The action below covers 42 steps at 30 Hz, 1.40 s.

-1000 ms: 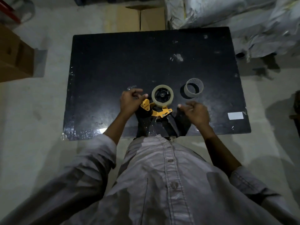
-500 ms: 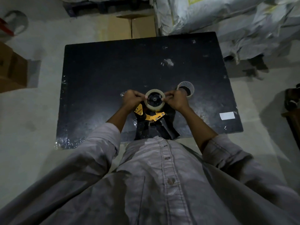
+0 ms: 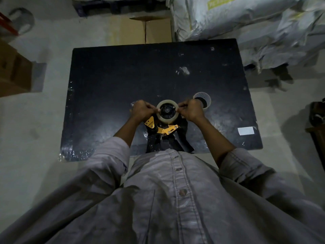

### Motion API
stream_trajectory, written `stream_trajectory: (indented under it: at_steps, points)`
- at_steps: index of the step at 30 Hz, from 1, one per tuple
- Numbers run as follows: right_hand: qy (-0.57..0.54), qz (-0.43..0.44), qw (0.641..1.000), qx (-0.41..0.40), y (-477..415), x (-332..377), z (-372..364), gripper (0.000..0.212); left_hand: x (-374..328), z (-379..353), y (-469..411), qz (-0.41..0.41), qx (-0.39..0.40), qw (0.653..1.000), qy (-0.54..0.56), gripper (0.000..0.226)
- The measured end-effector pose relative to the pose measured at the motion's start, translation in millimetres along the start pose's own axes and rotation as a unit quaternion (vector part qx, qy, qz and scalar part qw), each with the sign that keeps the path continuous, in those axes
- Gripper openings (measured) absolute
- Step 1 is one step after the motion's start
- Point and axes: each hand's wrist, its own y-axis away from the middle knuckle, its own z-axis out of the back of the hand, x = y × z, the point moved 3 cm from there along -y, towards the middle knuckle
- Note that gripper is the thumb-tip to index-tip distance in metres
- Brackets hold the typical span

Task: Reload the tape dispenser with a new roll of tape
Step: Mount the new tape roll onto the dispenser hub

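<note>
A yellow and black tape dispenser (image 3: 162, 129) lies on the black table (image 3: 123, 76) near its front edge. A roll of clear tape (image 3: 166, 119) sits on the dispenser's black hub. My left hand (image 3: 142, 110) pinches the roll's left rim, and my right hand (image 3: 190, 110) pinches its right rim. An empty tape core (image 3: 204, 97) stands on the table just behind my right hand, partly hidden by it.
A white label (image 3: 245, 130) lies at the table's right front. A small crumpled scrap of clear tape (image 3: 133, 103) lies behind my left hand. White sacks (image 3: 246, 23) are piled past the far right corner, cardboard boxes (image 3: 12, 74) stand at the left.
My right hand has come from the table's front edge up to the roll's right rim. My left hand has shifted onto the roll's left rim. The view has tilted slightly.
</note>
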Motion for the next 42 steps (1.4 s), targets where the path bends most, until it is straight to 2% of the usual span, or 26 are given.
stream_trajectory:
  at_steps: [2,6,9,12,16,19,23,26,30,33,36,38,39,41,42]
  points:
    - [0.002,-0.001,1.0,-0.017,1.8,1.3,1.2,0.031,-0.9,-2.6,3.6,-0.001,0.009,1.0,-0.007,0.019]
    - [0.021,0.002,1.0,0.001,-2.1,17.3,1.6,0.022,7.8,-6.3,2.8,-0.003,-0.005,1.0,-0.006,0.022]
    - [0.049,0.003,0.999,-0.011,-3.8,19.2,2.5,0.02,8.2,-3.6,16.3,-0.038,-0.084,0.996,-0.015,0.031]
    - [0.034,-0.013,0.999,-0.007,-5.4,16.1,-0.3,0.019,2.3,-7.7,61.8,-0.08,-0.14,0.985,-0.064,0.035]
    - [0.021,-0.026,0.999,-0.007,-6.0,18.7,0.9,0.019,7.2,-28.5,103.0,-0.105,-0.161,0.959,-0.207,0.046]
    - [0.022,-0.025,0.999,0.001,-3.4,21.8,1.6,0.02,9.1,-39.2,104.3,-0.117,-0.18,0.934,-0.284,0.042]
    - [0.025,-0.027,0.999,0.0,0.9,21.4,3.1,0.02,8.1,-41.4,93.9,-0.135,-0.191,0.915,-0.329,0.043]
    - [0.017,-0.016,1.0,-0.004,4.9,19.1,5.0,0.025,8.7,-42.6,86.5,-0.132,-0.184,0.915,-0.333,0.038]
    - [-0.005,0.014,0.999,-0.042,15.8,18.7,16.5,0.05,9.9,-46.5,81.2,-0.142,-0.184,0.922,-0.31,0.022]
    - [-0.02,0.034,0.998,-0.056,34.6,18.0,20.0,0.051,10.2,-47.7,82.2,-0.16,-0.195,0.919,-0.303,0.019]
    - [-0.036,0.009,0.999,-0.006,63.7,2.6,3.7,0.053,13.2,-50.8,84.3,-0.183,-0.215,0.915,-0.288,0.024]
    - [-0.09,-0.035,0.994,0.048,86.6,-6.4,-11.0,0.055,15.9,-52.8,87.4,-0.209,-0.232,0.91,-0.274,0.027]
    - [-0.13,-0.069,0.986,0.073,95.0,-11.3,-19.4,0.051,17.4,-54.0,90.0,-0.226,-0.241,0.905,-0.268,0.027]
    - [-0.185,-0.117,0.969,0.114,103.8,-24.7,-36.2,0.028,21.0,-56.5,96.5,-0.257,-0.258,0.895,-0.259,0.024]
    - [-0.186,-0.123,0.966,0.128,104.4,-32.6,-42.9,0.029,22.2,-58.0,99.8,-0.266,-0.265,0.89,-0.258,0.025]
